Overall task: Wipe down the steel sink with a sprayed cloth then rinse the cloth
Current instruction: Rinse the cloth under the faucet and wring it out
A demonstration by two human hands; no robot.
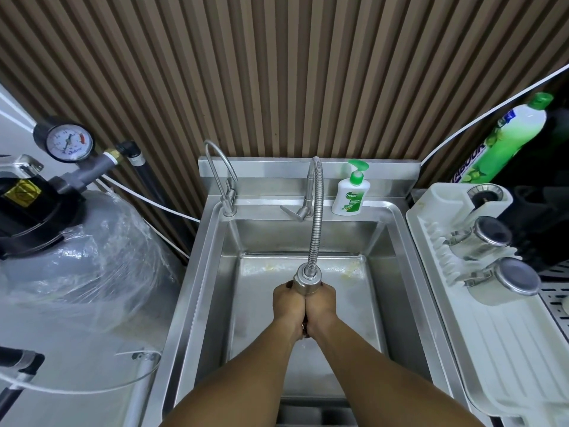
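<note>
L hand (288, 306) and R hand (320, 306) pressed side by side, fingers curled round a dark cloth (304, 328), only slivers visible btwn palms. Grip sits over centre of rectangular stainless-steel sink (406, 241), just under the sink's flexible ribbed steel spout head (304, 283); white-green soap pump bottle (349, 192) on sink's back ledge.

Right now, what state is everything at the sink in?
Left hand: gripping cloth, barely visible.
Right hand: pressed against left, gripping too.
Flexible faucet: bent down over hands; flow unclear.
Sink: yellowish residue at back.
Dettol pump bottle: upright, pump raised.
Steel cups: upended on drying rack.
</note>
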